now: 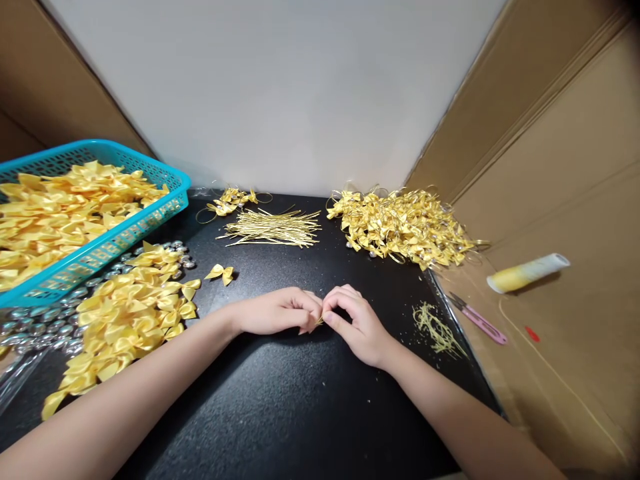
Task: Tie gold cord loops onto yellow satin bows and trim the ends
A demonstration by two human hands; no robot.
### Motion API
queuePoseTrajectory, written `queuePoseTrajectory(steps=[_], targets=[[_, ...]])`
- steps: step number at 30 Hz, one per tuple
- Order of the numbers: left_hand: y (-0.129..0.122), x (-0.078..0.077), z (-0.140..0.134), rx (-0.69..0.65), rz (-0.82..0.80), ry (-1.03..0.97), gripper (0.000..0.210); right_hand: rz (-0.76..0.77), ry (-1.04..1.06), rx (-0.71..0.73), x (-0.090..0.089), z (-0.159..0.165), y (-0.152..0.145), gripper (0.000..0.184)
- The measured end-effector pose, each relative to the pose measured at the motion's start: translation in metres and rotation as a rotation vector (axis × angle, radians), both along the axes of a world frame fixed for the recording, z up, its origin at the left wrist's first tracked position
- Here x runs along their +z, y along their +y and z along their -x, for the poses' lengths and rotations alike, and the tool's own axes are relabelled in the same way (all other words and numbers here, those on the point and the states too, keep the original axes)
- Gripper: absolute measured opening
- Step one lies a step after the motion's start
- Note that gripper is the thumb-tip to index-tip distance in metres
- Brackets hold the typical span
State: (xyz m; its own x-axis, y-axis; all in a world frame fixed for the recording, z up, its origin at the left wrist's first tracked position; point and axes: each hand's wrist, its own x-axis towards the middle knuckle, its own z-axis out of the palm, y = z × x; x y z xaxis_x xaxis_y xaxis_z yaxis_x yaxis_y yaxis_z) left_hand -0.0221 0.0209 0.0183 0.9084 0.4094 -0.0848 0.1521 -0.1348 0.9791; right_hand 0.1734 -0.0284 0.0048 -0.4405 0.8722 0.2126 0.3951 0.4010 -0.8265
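Note:
My left hand [287,311] and my right hand [356,323] meet over the middle of the black tabletop, fingertips together. Both are closed in a pinch. A short bit of gold cord [320,321] shows between them; my fingers hide the rest of it. Beyond my hands lies a bundle of cut gold cords [273,228]. One yellow satin bow [221,274] rests apart on the table, left of my hands. Nearer my left forearm is a loose heap of yellow bows [133,303].
A turquoise basket [125,243] of bows stands at left, with silver beads [47,323] beside it. Bows with cord loops are heaped back right [400,223] and in a smaller group [233,200]. Cord scraps [437,330], pink thread snips [479,320] and a yellow-white tube [527,273] lie right.

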Motion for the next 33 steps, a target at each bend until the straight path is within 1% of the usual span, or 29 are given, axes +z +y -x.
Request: queuePoseTrajectory(steps=[5,7,10,14,17,24,27,30,33], targets=[[-0.0006,0.0027,0.0,0.062,0.053,0.002,0.021,-0.037,0.04,-0.039,-0.0026,-0.0015,0.0031,0.017],[-0.001,0.0032,-0.0006,0.095,0.08,0.016,0.021,-0.085,0.064,-0.099,-0.0038,-0.0019,0.0031,0.014],[-0.0012,0.0031,-0.0013,0.133,0.093,0.022,0.021,-0.197,0.089,-0.189,-0.0043,-0.0027,0.0012,0.009],[-0.0013,0.0012,-0.0011,0.161,0.09,0.017,0.021,-0.314,0.087,-0.184,-0.0022,-0.0035,-0.0021,0.011],[-0.0015,-0.0003,-0.0006,0.172,0.099,0.023,0.021,-0.333,0.064,-0.174,-0.0015,-0.0034,-0.0029,0.009],[-0.0021,0.0009,-0.0016,0.155,0.079,0.016,0.023,-0.302,0.033,-0.171,-0.0039,-0.0015,-0.0023,0.008],[-0.0028,0.0008,-0.0016,0.148,0.062,0.023,0.023,-0.274,0.051,-0.172,-0.0041,-0.0028,-0.0006,0.01],[-0.0039,-0.0021,-0.0005,0.187,0.114,0.006,0.02,-0.162,0.141,-0.153,-0.0043,-0.0052,0.0022,0.009],[-0.0056,-0.0061,0.0005,0.245,0.149,-0.019,0.02,0.021,0.259,-0.097,-0.0054,-0.0059,0.0044,0.009]])
